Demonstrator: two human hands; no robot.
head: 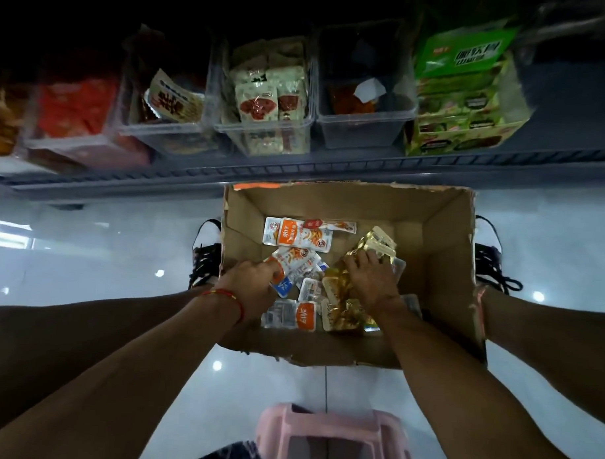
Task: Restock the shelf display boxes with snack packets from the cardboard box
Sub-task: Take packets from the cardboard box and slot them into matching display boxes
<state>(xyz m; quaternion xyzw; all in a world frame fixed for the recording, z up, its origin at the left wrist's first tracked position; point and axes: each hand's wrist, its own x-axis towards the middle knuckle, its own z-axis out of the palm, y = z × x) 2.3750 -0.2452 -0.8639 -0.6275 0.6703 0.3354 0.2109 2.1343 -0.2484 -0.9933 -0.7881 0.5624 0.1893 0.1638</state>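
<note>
Both arms reach straight down into the cardboard box [441,234] sitting on the glossy floor [87,256], right between the person's two shoes. The left hand [254,282] is knuckles-up with the fingers curled over the orange-and-white packets [293,260] at the left side of the pile; fingertips are tucked under so I can't tell for sure whether it's actually pinching one. There's a red string bracelet [226,297] on that wrist. The right hand [371,279] is palm-down with fingers bent round a bunch of gold packets [343,299], looks like it's grabbing them. More orange-and-white packets lie loose toward the far wall of the box, and a few gold ones poke out past the right fingertips.

Above the box is the grey shelf [296,167] with a row of clear bins: one [263,128] full of white-and-red packets, the one [363,128] next to it nearly empty with something orange at the bottom, then a green display box [467,97] on the right. Pink stool [331,439] at the bottom edge, close to the camera.
</note>
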